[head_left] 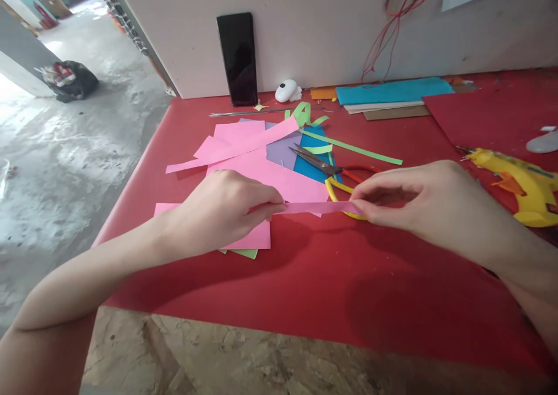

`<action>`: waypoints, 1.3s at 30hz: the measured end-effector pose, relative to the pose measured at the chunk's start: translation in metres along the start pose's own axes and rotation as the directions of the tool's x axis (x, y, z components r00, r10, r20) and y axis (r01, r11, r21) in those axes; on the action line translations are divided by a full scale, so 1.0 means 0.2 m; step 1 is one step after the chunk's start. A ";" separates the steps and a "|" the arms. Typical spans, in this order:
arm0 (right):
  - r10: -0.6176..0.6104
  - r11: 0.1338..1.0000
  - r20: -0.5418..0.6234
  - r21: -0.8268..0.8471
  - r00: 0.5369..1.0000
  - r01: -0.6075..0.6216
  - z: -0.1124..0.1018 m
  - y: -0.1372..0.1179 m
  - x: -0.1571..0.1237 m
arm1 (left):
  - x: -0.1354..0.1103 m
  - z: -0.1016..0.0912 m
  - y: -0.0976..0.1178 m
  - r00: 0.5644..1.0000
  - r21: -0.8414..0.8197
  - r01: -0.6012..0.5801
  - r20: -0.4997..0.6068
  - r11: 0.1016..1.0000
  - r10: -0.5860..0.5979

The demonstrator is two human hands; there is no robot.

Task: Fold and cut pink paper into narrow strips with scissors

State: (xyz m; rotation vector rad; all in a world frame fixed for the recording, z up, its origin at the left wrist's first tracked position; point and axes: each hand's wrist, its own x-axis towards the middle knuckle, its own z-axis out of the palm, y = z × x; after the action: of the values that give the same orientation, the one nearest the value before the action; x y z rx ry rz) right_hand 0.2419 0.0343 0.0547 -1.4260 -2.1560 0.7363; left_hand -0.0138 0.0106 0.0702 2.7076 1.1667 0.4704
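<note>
A narrow pink paper strip (pixel 320 207) is stretched level between my two hands above the red table. My left hand (pixel 231 209) pinches its left end between thumb and fingers. The right end is pinched by my right hand (pixel 405 203). Behind the strip lie scissors (pixel 325 165) with red and yellow handles, blades open, partly hidden by my right hand. Pink paper sheets (pixel 279 177) are spread beyond my left hand, over purple paper (pixel 283 145) and blue paper (pixel 307 171). A longer pink strip (pixel 244 145) rests across them.
Green paper strips (pixel 353 145) lie behind the scissors. A yellow glue gun (pixel 518 180) sits at the right. Against the wall stand a black phone (pixel 238 60) and a small white object (pixel 288 91). Blue folded material (pixel 394 91) lies at the back of the red table (pixel 305 302).
</note>
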 end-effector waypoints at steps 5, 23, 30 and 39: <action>0.086 0.995 0.043 -0.044 0.995 -0.084 -0.03 0.02 0.00 | -0.04 -0.03 -0.03 0.999 -0.020 0.037 0.021 0.999 -0.037; 0.322 0.892 0.082 -0.359 0.943 -0.274 -0.17 0.24 0.14 | -0.08 -0.06 -0.18 0.931 -0.189 0.350 0.175 0.917 -0.320; 0.125 0.992 0.157 -0.041 0.980 -0.120 -0.09 0.16 0.09 | -0.11 -0.03 -0.24 0.904 -0.245 0.398 0.265 0.884 -0.334; -0.003 0.916 0.215 0.393 0.977 -0.083 0.05 -0.02 0.01 | -0.10 0.13 -0.12 0.835 0.180 -0.298 -0.426 0.937 0.347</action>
State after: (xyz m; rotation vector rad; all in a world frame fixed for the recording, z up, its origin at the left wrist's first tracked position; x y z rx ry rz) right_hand 0.2322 0.0333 0.0487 -1.2199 -1.9724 1.3130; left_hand -0.0350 0.0116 0.0350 2.9970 0.8226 1.1759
